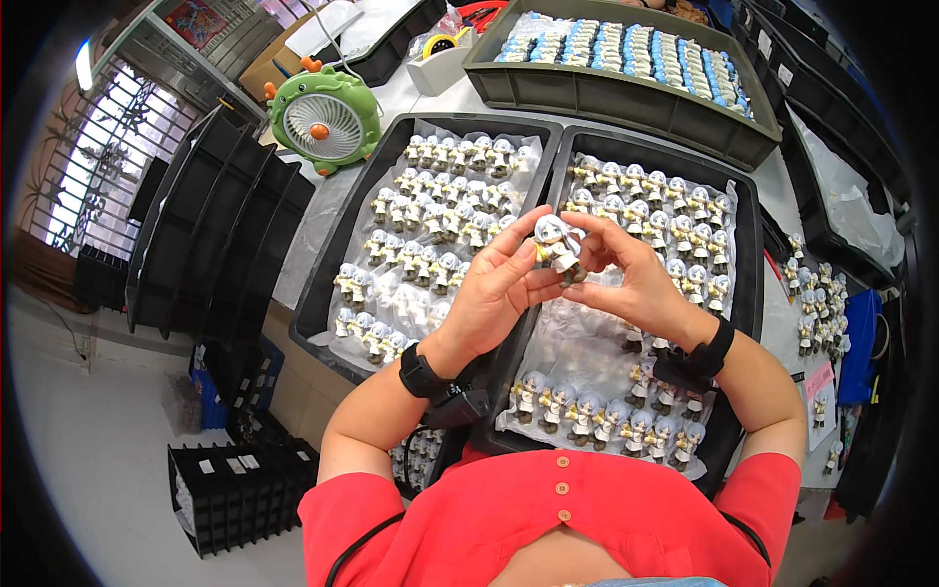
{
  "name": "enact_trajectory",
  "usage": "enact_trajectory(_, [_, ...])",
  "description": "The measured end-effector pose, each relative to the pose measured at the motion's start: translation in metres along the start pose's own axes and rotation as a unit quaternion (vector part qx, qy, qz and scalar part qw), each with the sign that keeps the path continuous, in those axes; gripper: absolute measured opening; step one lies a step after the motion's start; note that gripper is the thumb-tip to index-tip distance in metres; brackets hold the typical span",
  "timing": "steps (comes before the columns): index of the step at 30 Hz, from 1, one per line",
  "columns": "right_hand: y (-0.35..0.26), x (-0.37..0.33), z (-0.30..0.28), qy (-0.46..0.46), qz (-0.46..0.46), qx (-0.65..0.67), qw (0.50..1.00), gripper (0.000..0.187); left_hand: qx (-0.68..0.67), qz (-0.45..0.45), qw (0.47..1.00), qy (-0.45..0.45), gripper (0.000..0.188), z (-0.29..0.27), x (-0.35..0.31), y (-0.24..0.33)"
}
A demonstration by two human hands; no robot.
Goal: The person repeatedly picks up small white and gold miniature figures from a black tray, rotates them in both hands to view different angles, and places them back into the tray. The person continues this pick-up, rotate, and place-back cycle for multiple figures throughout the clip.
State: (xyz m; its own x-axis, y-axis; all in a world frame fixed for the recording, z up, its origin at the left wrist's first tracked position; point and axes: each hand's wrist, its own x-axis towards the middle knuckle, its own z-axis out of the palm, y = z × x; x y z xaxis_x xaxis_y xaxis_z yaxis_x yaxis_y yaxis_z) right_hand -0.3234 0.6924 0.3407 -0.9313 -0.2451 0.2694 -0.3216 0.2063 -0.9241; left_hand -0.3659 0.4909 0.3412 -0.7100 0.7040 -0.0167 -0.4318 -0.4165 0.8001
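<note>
Between my two hands, raised over the trays, is a small figurine with pale hair, a white outfit and dark boots. My left hand grips its left side with thumb and fingers. From the other side, my right hand closes on it, fingertips at its head and feet. Rows of like figurines stand in a black tray on the left and another black tray on the right, both lined with thin white sheeting. My forearms hide part of the right tray.
A green fan stands beyond the left tray. Behind the trays sits an olive crate of blue-and-white pieces, with a tape dispenser beside it. More figurines lie at the right, near a blue bin. Black crates rest on the floor.
</note>
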Motion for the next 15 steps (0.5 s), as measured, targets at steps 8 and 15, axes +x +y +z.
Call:
enact_trajectory(8, [0.0006,-0.0009,-0.0006,0.015,-0.019,-0.071,0.997,0.075,0.017,0.005,1.0,-0.001,0.051,-0.0004,0.0,0.0009])
enact_trajectory(15, [-0.0018,0.001,0.0012,0.02,-0.082,-0.096,0.992,0.073,0.002,-0.009,1.0,0.012,0.046,0.0047,0.0014,-0.0019])
